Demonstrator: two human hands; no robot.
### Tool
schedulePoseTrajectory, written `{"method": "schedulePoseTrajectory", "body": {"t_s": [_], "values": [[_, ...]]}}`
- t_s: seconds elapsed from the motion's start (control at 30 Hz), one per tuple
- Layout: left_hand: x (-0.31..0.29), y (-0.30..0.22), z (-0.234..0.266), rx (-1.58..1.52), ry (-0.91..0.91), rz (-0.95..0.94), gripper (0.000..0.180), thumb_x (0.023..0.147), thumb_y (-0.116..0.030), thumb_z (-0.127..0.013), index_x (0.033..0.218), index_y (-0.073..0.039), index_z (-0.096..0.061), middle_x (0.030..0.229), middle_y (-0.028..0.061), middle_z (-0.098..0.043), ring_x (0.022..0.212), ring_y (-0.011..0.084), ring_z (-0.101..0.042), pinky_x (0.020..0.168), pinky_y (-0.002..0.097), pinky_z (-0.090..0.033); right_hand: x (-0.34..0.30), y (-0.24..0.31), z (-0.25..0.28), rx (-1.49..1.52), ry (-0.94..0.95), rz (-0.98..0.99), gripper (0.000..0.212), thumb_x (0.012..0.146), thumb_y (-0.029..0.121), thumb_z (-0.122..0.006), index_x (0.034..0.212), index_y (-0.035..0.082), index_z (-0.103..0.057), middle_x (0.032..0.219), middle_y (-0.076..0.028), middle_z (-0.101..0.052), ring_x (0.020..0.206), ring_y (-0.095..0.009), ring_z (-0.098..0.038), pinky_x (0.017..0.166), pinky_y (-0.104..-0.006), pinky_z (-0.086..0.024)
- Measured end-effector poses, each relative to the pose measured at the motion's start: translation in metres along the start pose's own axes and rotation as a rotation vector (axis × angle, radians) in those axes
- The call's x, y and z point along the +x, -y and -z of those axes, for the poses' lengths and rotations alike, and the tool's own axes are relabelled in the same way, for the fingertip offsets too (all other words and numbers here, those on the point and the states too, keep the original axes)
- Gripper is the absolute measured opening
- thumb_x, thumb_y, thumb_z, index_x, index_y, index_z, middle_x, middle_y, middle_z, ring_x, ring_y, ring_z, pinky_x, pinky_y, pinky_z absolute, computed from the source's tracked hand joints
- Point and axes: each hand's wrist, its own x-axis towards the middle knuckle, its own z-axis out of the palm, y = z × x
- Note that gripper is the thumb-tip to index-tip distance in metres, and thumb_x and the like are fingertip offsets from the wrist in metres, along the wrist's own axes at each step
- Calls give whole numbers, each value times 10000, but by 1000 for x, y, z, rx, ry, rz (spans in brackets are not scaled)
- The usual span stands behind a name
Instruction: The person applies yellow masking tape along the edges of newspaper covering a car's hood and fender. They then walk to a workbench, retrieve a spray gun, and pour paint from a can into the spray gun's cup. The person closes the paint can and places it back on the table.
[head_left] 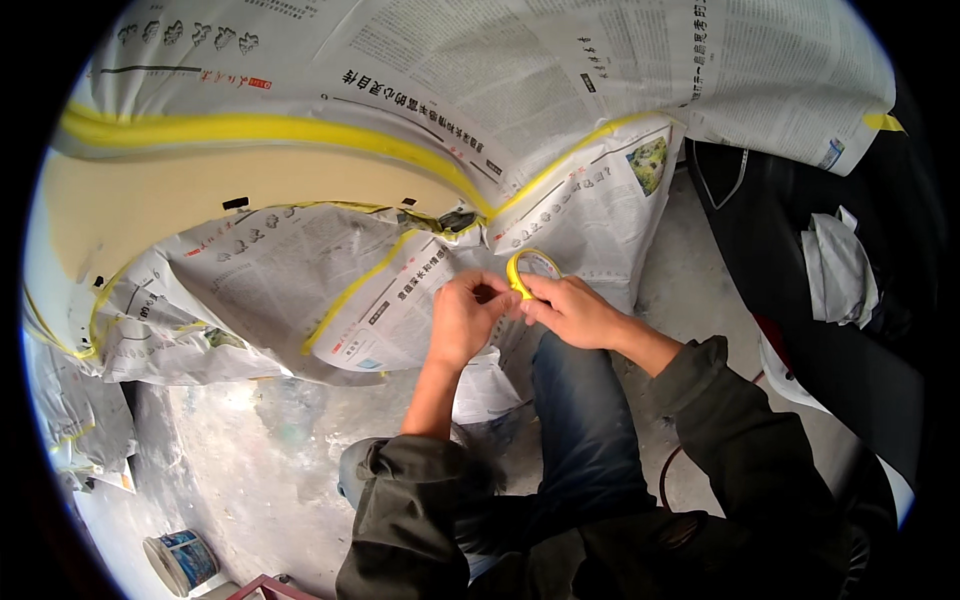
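A roll of yellow masking tape (514, 270) is gripped in my right hand (578, 312), its thumb and fingers closed on the ring's lower right side. My left hand (464, 318) is closed in a pinch right beside the roll's lower edge. What lies between its fingertips is too small to make out. Behind both hands hangs newspaper sheeting (400, 300), fixed with strips of yellow tape (350, 290). Above it curves a bare cream-coloured panel (200, 185), bordered by a wide yellow tape band (270, 130).
More newspaper (450, 60) covers the upper surface. Dark panels (790, 240) stand at the right, with a crumpled grey sheet (838, 270) on them. A bucket (182, 562) sits on the stained concrete floor (260, 450) at lower left. A thin hose (668, 470) runs beside my leg.
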Motion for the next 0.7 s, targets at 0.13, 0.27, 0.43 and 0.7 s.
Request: {"method": "schedulePoseTrajectory", "body": {"t_s": [0.13, 0.27, 0.43, 0.7], "values": [[7, 15, 5, -106, -51, -67, 146, 812, -44, -747, 915, 21, -668, 787, 34, -673, 731, 86, -610, 682, 236, -496, 8, 2, 3, 14, 20, 33, 196, 948, 155, -473, 1070, 12, -530, 881, -111, -709, 783, -244, -687, 716, -371, -523], [12, 21, 10, -124, -20, -33, 114, 845, -63, -701, 914, 22, -670, 788, 35, -669, 736, 94, -614, 672, 235, -490, 14, 10, 11, -4, 38, 3, 269, 951, 156, -488, 1163, 8, -564, 854, -98, -710, 742, -206, -673, 699, -347, -520], [19, 17, 22, -208, -261, 124, 137, 877, -138, -650, 900, -5, -675, 774, 49, -660, 698, 120, -631, 614, 235, -480, 23, 26, 22, -225, -96, 18, 307, 944, 204, -522, 1162, 5, -605, 747, -141, -692, 693, -294, -673, 637, -411, -513], [33, 5, 15, -420, -537, 178, 189, 844, -185, -708, 875, -5, -659, 755, 38, -637, 636, 102, -592, 516, 236, -449, 68, 37, 42, -841, -234, -37, 222, 917, 255, -587, 903, 49, -670, 721, -166, -664, 760, -365, -666, 690, -465, -503]]}}
